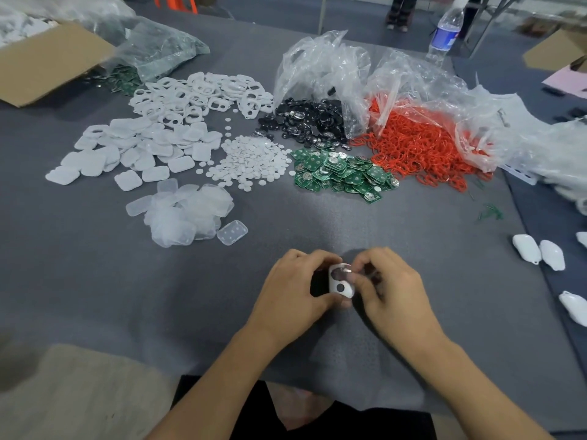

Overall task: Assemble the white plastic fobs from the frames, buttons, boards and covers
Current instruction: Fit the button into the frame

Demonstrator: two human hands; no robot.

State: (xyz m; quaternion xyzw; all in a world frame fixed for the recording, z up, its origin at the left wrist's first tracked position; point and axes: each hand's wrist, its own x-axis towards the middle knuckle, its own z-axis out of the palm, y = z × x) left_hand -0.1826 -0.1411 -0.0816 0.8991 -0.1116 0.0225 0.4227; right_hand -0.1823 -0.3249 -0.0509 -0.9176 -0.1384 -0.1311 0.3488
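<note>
A white fob frame [340,282], two round openings showing, is gripped by the curled fingers [317,257] of the left hand [293,289] and pinched at its far end by the right hand [394,292], above the desk [413,223], nearer the person than the green boards [343,173].

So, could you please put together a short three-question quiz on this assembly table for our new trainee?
1. True or false: the left hand and the right hand both grip one white frame.
2. Which pile lies just right of the green boards? A) red rings B) clear covers C) white discs
3. Fill in: the water bottle has a ____ label.
Key: 1 true; 2 A; 3 blue.
</note>
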